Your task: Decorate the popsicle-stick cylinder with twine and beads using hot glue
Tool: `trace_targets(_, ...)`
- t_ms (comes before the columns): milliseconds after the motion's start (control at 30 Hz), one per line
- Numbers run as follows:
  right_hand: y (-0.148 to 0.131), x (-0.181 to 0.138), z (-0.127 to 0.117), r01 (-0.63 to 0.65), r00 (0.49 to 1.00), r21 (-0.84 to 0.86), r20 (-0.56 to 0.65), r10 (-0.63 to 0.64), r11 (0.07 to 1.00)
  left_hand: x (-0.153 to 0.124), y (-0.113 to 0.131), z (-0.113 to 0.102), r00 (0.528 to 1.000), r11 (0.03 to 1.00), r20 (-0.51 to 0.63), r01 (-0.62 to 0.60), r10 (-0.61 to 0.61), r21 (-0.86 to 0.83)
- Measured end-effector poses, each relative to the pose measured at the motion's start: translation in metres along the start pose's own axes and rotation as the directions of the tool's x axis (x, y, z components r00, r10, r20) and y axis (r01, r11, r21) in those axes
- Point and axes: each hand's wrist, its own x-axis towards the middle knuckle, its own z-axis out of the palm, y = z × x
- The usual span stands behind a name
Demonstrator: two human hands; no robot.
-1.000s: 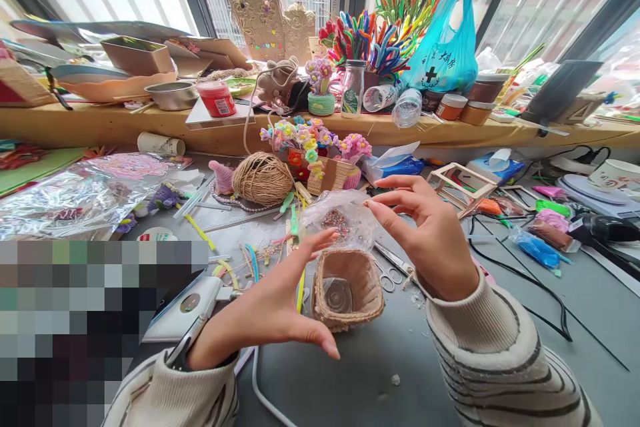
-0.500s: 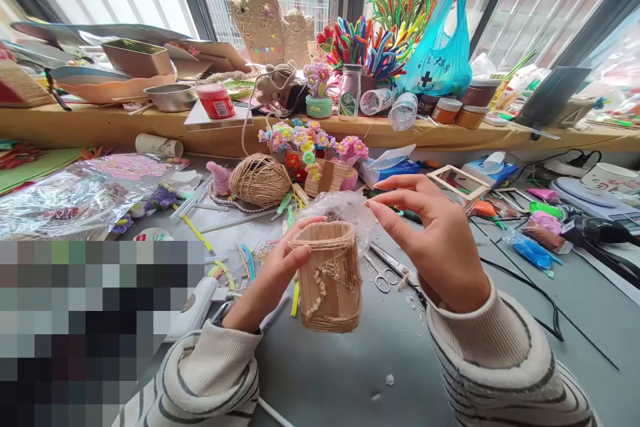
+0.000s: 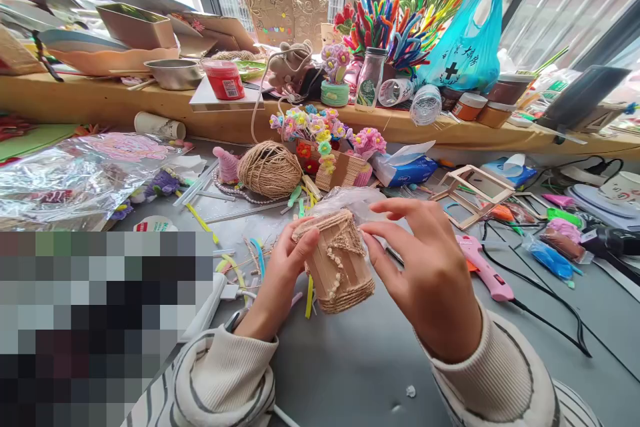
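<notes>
My left hand (image 3: 276,280) grips a small wooden-stick holder (image 3: 345,267) by its upper left side, thumb on the front. Twine wraps the holder's rim and base, and a beaded strand with a braided triangle decorates its front. It is tilted in the air, top leaning left. At its upper right edge, my right hand (image 3: 425,267) pinches thumb and forefinger together, with the other fingers lifted. Whatever lies between those fingertips is too small to make out. Behind the holder sits a clear plastic bag (image 3: 350,199).
A ball of twine (image 3: 270,170) and yarn flowers (image 3: 313,127) stand behind. To the right lie a pink glue gun (image 3: 485,267) with its black cord and a wooden frame (image 3: 470,190). A blue bag (image 3: 465,53) and a glass bottle (image 3: 370,80) stand on the ledge.
The holder has tipped, its base swinging right, and its opening no longer shows. My right hand has come down and closer to its rim. The view has shifted, bringing the glue gun into sight.
</notes>
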Motion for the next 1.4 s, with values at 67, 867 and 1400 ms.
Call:
trace_targets(67, -0.002, 0.0, 0.001, 0.049, 0.999, -0.058, -0.014, -0.05, 0.997, 0.0, -0.001, 0.0, 1.0, 1.0, 0.005, -0.001, 0.001, -0.003)
trace_targets(867, -0.005, -0.003, 0.006, 0.227, 0.972, -0.241, 0.002, -0.234, 0.944, -0.008, 0.008, 0.01, 0.985, 0.979, -0.089, -0.137, 0.151, 0.15)
trace_targets(1400, -0.007, -0.003, 0.009, 0.228, 0.966, -0.28, -0.054, -0.252, 0.933, -0.009, 0.004, 0.007, 0.969, 0.962, -0.093, -0.211, 0.229, 0.173)
